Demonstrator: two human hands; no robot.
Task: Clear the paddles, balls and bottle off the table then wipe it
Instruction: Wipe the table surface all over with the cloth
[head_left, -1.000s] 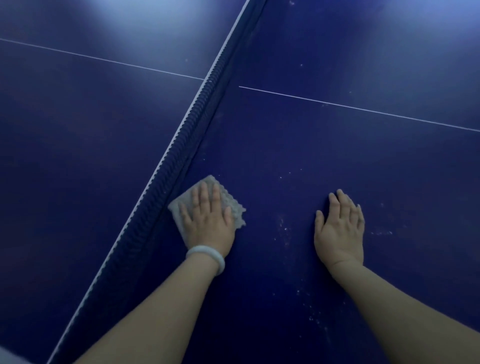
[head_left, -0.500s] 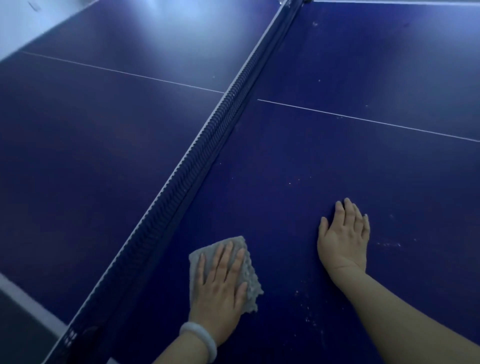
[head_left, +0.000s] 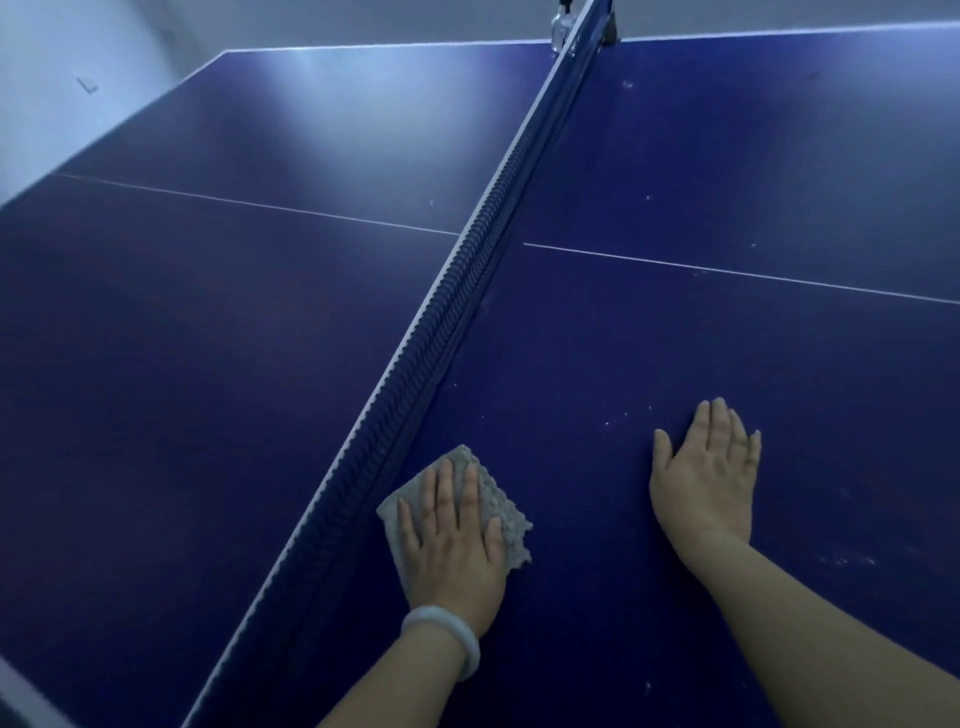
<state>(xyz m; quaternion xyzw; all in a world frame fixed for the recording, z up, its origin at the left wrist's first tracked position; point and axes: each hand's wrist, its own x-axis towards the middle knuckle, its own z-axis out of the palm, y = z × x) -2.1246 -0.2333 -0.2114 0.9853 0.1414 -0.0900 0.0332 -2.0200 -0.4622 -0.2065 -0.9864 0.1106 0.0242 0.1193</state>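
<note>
A dark blue table-tennis table (head_left: 675, 338) fills the view. My left hand (head_left: 457, 545), with a pale bangle on the wrist, presses flat with straight fingers on a small grey cloth (head_left: 511, 522) lying on the right half of the table, close beside the net (head_left: 467, 270). My right hand (head_left: 706, 473) rests palm down on the bare table surface to the right of the cloth, fingers straight and together. No paddles, balls or bottle are in view.
The net runs from the near left to the far clamp post (head_left: 563, 26). White specks of dust (head_left: 847, 560) dot the right half of the table. A white centre line (head_left: 727, 270) crosses both halves. A pale wall lies beyond the far left edge.
My left hand slid the cloth along the net toward me, then a little back away. The camera tilted up, showing the far table edge and net post. My right hand stayed planted.
</note>
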